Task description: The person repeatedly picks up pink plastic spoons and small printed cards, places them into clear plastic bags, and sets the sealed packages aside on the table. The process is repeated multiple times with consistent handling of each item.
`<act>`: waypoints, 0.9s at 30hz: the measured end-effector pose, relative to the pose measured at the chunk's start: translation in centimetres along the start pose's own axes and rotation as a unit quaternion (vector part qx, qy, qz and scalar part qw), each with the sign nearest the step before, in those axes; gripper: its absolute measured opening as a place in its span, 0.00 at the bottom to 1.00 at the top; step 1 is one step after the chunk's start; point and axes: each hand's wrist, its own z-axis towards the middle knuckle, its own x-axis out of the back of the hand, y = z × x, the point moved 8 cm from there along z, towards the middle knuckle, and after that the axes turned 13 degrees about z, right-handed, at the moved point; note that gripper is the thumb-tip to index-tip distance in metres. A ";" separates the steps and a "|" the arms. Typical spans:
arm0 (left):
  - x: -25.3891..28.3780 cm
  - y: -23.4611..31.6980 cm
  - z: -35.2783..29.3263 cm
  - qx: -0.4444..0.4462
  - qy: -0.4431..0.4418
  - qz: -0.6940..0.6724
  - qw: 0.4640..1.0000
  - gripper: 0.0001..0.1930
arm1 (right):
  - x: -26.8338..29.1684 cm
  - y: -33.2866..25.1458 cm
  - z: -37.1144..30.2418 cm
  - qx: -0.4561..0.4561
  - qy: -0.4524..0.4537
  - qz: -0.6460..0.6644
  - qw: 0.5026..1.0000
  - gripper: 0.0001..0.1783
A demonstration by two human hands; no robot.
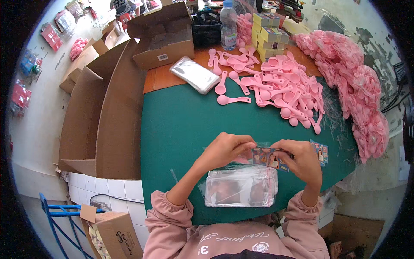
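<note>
My left hand [225, 150] is closed in a pinch on the edge of a small clear plastic bag [264, 145] above the green mat. Something pink [242, 159] shows through the plastic below those fingers; its shape is partly hidden. Between thumb and fingers of my right hand [300, 160] is a colourful printed card [268, 159], its left end at the bag. Just in front of me lies a stack of clear plastic bags [241, 187]. More printed cards [320, 153] rest on the mat beyond my right hand.
A heap of pink measuring spoons [286, 86] covers the far right of the table. Behind are a wrapped clear pack [195, 74], yellow card stacks [271, 39] and a water bottle [228, 26]. Bagged pink spoons [362, 86] line the right edge; open cardboard boxes [118, 116] stand left.
</note>
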 end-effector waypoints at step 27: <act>1.5 -7.6 -1.1 0.015 -0.128 -0.115 0.985 0.20 | -2.4 7.4 3.7 -0.058 0.019 0.160 0.985 0.07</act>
